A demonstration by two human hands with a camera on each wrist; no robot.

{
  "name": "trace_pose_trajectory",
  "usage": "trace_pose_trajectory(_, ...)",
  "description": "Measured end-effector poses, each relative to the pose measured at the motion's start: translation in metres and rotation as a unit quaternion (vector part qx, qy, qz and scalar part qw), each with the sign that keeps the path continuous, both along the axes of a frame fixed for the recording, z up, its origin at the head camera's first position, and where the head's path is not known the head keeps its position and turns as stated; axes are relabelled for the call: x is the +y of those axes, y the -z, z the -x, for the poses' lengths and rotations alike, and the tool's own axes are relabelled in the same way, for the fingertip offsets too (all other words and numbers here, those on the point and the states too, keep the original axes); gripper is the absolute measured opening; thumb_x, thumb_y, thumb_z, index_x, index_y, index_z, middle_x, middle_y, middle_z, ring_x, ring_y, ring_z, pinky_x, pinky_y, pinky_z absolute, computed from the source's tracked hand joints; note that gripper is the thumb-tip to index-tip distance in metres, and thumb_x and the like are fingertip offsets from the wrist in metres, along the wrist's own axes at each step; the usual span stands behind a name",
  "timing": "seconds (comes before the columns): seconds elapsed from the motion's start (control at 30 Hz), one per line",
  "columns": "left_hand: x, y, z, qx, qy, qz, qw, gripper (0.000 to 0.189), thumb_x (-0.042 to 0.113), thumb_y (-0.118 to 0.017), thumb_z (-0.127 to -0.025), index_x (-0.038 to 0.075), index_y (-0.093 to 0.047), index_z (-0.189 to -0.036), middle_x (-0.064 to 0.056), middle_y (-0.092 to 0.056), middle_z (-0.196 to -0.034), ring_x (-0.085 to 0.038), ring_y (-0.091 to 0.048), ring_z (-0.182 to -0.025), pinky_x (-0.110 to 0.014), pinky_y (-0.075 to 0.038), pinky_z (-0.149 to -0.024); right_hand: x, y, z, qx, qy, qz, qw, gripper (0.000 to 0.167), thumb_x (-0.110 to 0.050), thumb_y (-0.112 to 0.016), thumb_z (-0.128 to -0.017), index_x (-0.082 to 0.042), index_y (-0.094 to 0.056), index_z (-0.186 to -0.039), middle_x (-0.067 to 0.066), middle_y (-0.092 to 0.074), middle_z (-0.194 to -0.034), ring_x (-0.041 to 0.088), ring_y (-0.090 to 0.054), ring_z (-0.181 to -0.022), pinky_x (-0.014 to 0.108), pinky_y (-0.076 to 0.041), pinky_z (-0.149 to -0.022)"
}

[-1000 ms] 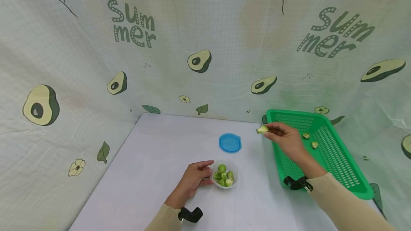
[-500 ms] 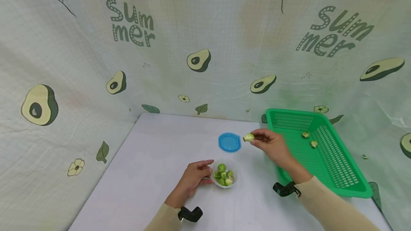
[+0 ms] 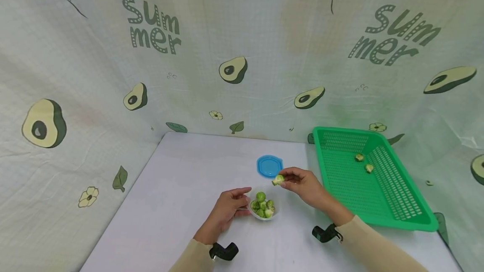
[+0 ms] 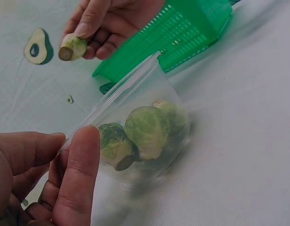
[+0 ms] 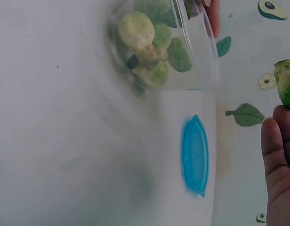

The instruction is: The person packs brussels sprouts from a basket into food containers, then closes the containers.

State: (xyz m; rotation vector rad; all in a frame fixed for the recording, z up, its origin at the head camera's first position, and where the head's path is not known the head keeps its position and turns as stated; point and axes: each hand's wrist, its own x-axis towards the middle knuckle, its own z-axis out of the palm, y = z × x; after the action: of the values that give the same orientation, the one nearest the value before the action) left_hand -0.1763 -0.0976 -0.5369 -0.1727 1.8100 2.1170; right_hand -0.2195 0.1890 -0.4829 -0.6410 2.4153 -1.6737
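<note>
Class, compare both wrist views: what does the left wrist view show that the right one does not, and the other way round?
Only the left wrist view shows the green plastic basket.

Only the right wrist view shows the blue lid and a pale printed flower.

Both show the clear plastic tub with Brussels sprouts inside, part of the left hand at its rim, the right hand holding another sprout, the white tabletop and the avocado-print cloth.

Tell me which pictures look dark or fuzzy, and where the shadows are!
Head view: bright, holes in the basket showing; left wrist view: dimmer, soft shadow beside the bowl; right wrist view: dim and hazy, the lid fuzzy-edged, faint shadows on the table.
</note>
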Motion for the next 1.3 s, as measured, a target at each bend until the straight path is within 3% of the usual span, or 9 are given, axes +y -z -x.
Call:
trace_pose_trajectory(0.23, -0.001, 0.001, 0.001, 0.000, 0.001, -0.003, 1.0000, 0.047, 0.004, -0.072, -0.098, 0.001, -0.064, -0.144, -0.005, -0.060, -0.100, -0.014, -0.063, -0.085, -0.030, -0.066, -0.075, -0.010, 0.008, -0.007, 0.026, -0.036, -0.035, 0.9984, 0.027, -0.011, -0.074, -0.099, -0.002, -0.072, -0.124, 0.014, -0.073, -0.116, 0.012, -0.064, -0.098, 0.023, -0.058, -0.081)
trace_pose_trajectory(0.53, -0.001, 0.001, 0.000, 0.001, 0.003, -0.008, 1.0000, 0.048, 0.003, -0.071, -0.098, 0.000, -0.062, -0.145, -0.005, -0.061, -0.099, -0.014, -0.063, -0.085, -0.029, -0.066, -0.074, -0.016, 0.020, -0.014, 0.037, -0.024, -0.101, 0.9939, 0.023, -0.014, -0.077, -0.097, -0.012, -0.075, -0.120, 0.004, -0.072, -0.115, 0.012, -0.056, -0.096, 0.023, -0.051, -0.075)
trace_pose_trajectory(0.83, 0.000, 0.002, 0.001, 0.003, 0.004, -0.008, 1.0000, 0.047, 0.003, -0.071, -0.098, 0.000, -0.063, -0.144, -0.005, -0.060, -0.100, -0.013, -0.062, -0.086, -0.030, -0.066, -0.075, -0.013, 0.029, -0.017, 0.063, -0.051, -0.113, 0.9903, 0.022, -0.015, -0.078, -0.096, -0.014, -0.076, -0.118, 0.006, -0.067, -0.106, 0.012, -0.052, -0.092, 0.023, -0.046, -0.070)
trace_pose_trajectory(1.0, 0.001, 0.002, 0.002, 0.003, 0.004, -0.008, 1.0000, 0.047, 0.003, -0.071, -0.098, 0.001, -0.063, -0.144, -0.005, -0.059, -0.100, -0.013, -0.062, -0.086, -0.030, -0.067, -0.075, -0.013, 0.033, -0.016, 0.082, -0.066, -0.114, 0.9879, 0.023, -0.016, -0.078, -0.096, -0.013, -0.076, -0.119, 0.006, -0.067, -0.106, 0.019, -0.054, -0.093, 0.024, -0.046, -0.069)
trace_pose_trajectory(1.3, 0.001, 0.003, 0.001, 0.008, 0.004, -0.010, 0.9999, 0.047, 0.003, -0.071, -0.098, 0.000, -0.063, -0.144, -0.005, -0.060, -0.100, -0.014, -0.062, -0.085, -0.031, -0.067, -0.075, -0.015, 0.033, -0.017, 0.064, -0.062, -0.128, 0.9877, 0.024, -0.016, -0.079, -0.095, -0.015, -0.077, -0.119, 0.007, -0.067, -0.107, 0.024, -0.054, -0.096, 0.024, -0.046, -0.072)
